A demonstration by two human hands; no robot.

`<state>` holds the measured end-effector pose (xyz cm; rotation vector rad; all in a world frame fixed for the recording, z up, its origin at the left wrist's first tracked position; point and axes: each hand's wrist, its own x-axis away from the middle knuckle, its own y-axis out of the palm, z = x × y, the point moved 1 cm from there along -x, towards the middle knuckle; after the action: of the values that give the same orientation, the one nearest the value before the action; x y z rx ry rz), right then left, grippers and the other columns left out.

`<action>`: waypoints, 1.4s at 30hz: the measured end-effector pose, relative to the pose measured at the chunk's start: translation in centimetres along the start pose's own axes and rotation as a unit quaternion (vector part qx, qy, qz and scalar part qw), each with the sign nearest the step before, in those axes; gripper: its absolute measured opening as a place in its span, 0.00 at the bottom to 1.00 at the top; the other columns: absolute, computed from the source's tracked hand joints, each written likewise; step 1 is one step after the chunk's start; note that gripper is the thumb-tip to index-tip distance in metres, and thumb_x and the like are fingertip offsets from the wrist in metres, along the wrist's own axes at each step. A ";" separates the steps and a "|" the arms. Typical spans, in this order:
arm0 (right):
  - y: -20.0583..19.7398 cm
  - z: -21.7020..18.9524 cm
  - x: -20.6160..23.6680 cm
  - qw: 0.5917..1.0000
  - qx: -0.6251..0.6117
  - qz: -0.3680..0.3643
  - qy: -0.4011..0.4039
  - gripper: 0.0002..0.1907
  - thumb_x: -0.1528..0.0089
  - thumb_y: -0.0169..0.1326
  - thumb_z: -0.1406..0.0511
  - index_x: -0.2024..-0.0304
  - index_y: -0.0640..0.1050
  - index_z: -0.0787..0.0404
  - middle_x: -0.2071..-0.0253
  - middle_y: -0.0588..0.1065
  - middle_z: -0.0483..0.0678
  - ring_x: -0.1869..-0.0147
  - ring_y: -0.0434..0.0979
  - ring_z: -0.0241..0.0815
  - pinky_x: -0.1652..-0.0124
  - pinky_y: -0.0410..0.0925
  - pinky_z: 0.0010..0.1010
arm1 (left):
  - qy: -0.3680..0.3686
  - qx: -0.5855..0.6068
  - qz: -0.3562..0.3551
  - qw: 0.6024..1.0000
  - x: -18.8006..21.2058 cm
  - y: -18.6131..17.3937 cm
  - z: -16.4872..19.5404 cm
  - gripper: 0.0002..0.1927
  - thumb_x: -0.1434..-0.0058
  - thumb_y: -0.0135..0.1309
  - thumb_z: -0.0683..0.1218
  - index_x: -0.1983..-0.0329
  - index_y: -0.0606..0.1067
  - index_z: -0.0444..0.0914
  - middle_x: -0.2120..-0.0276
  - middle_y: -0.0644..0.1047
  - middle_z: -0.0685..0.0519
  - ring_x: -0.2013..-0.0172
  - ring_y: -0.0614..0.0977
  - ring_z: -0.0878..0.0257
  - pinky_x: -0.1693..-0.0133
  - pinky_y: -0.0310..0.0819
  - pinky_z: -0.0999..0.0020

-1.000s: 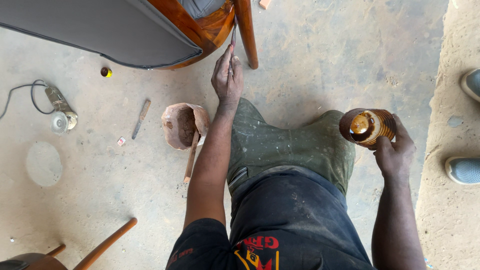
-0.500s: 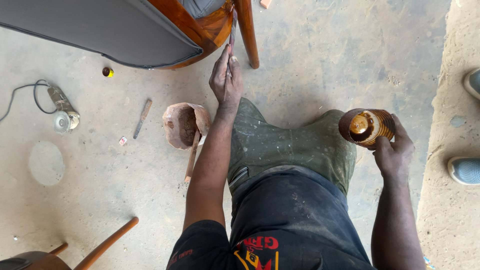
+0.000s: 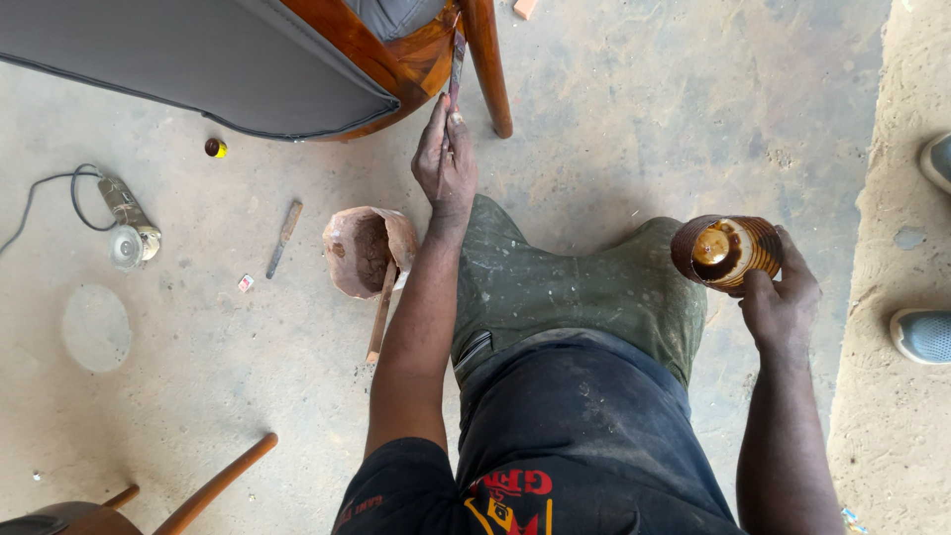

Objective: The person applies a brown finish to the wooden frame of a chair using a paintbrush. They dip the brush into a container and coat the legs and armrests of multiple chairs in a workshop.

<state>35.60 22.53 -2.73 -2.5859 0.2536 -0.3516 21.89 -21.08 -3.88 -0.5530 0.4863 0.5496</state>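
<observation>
My left hand (image 3: 445,159) is stretched forward and holds a thin brush (image 3: 456,61) whose tip rests on the glossy brown wooden frame of an upholstered chair (image 3: 381,54) with grey fabric. Off to the right, my right hand (image 3: 783,302) grips a ribbed tin can (image 3: 726,251) with dark brown liquid in it, held above the concrete floor beside my knee. My knees in stained green trousers are bent between the two arms.
A dented stained container (image 3: 369,250) with a stick (image 3: 380,315) in it stands by my left forearm. A chisel-like tool (image 3: 283,238), an angle grinder with cord (image 3: 127,226) and a small cap (image 3: 214,148) lie left. Another person's shoes (image 3: 923,335) are at the right edge. Chair legs (image 3: 213,487) lie bottom left.
My left hand with the brush has stayed on the chair frame, shifting only slightly along it. The can in my right hand has held still.
</observation>
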 end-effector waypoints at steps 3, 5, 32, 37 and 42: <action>0.1 -0.3 0.0 1.000 0.005 0.002 0.005 0.36 0.39 0.40 0.79 0.26 0.59 0.76 0.36 0.70 0.73 0.54 0.83 0.53 0.63 0.79 0.32 | 0.004 -0.002 0.005 1.000 -0.1 0.2 0.0 0.16 0.27 0.50 0.38 0.38 0.73 0.28 0.48 0.82 0.38 0.48 0.86 0.55 0.49 0.84 0.67; 0.1 -0.6 0.0 1.000 0.008 0.000 0.014 0.36 0.39 0.41 0.79 0.25 0.59 0.76 0.37 0.71 0.73 0.53 0.83 0.52 0.62 0.79 0.32 | -0.008 0.002 -0.004 1.000 -0.5 0.4 -0.1 0.16 0.27 0.49 0.39 0.38 0.73 0.28 0.48 0.82 0.38 0.48 0.86 0.55 0.50 0.85 0.68; 0.3 -0.3 -0.1 1.000 -0.020 -0.006 -0.012 0.37 0.40 0.40 0.80 0.26 0.59 0.77 0.35 0.69 0.72 0.49 0.82 0.55 0.60 0.79 0.32 | -0.214 0.222 0.032 0.951 -3.1 0.2 -0.2 0.17 0.27 0.45 0.38 0.37 0.71 0.28 0.52 0.83 0.43 0.65 0.83 0.68 0.65 0.79 0.76; 0.3 -0.8 0.3 1.000 0.001 0.001 0.007 0.36 0.40 0.41 0.79 0.26 0.60 0.76 0.34 0.69 0.71 0.48 0.82 0.55 0.60 0.79 0.33 | -0.183 0.219 0.033 0.958 -3.8 0.3 -0.3 0.17 0.27 0.46 0.38 0.37 0.72 0.28 0.50 0.83 0.43 0.65 0.83 0.67 0.65 0.78 0.76; 0.1 -0.8 0.2 1.000 -0.001 -0.001 -0.004 0.35 0.40 0.42 0.78 0.27 0.60 0.77 0.34 0.68 0.71 0.46 0.81 0.54 0.61 0.79 0.33 | -0.182 0.209 0.027 0.961 -4.3 0.5 -0.5 0.18 0.27 0.47 0.38 0.35 0.72 0.28 0.53 0.83 0.44 0.64 0.84 0.66 0.65 0.78 0.75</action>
<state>35.51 22.00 -2.13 -2.5891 0.2478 -0.3429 18.20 -22.49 -2.01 -0.0297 0.2537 0.5664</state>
